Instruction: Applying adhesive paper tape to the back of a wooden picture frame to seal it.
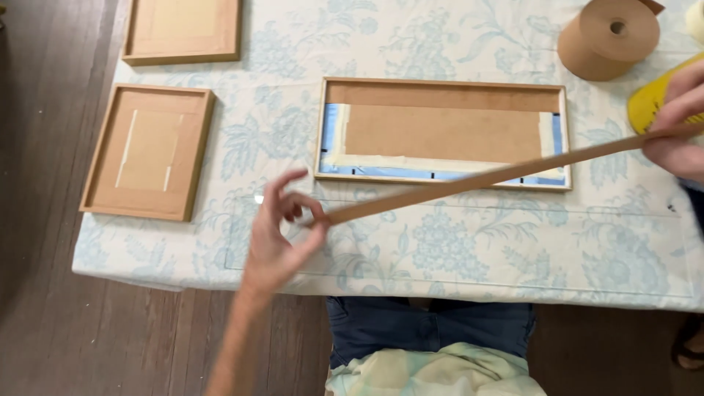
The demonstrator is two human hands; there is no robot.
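The strip of brown paper tape (499, 174) is stretched in the air between our two hands, and it crosses low over the front edge of the long wooden frame (442, 133) that lies face down in the middle of the table (440, 249). Our left hand (282, 235) pinches the loose end of the strip between thumb and forefinger, with the other fingers spread upward. Our right hand (678, 128) closes on the other end at the right border of the view, near a yellow object (649, 103); we cannot tell what this object is. The roll of brown tape (609, 38) stands behind, well apart from the frame.

We judge that we are in the step of measuring or aligning the strip along the frame's lower edge, where blue tape (440, 174) shows around the backing board. The strip hangs tilted, higher on the right. The next move seems to call for lowering both ends level and keeping the strip tight and parallel to the edge, because a slack strip could land crooked. Two smaller frames (149, 150) (182, 29) lie on the left.
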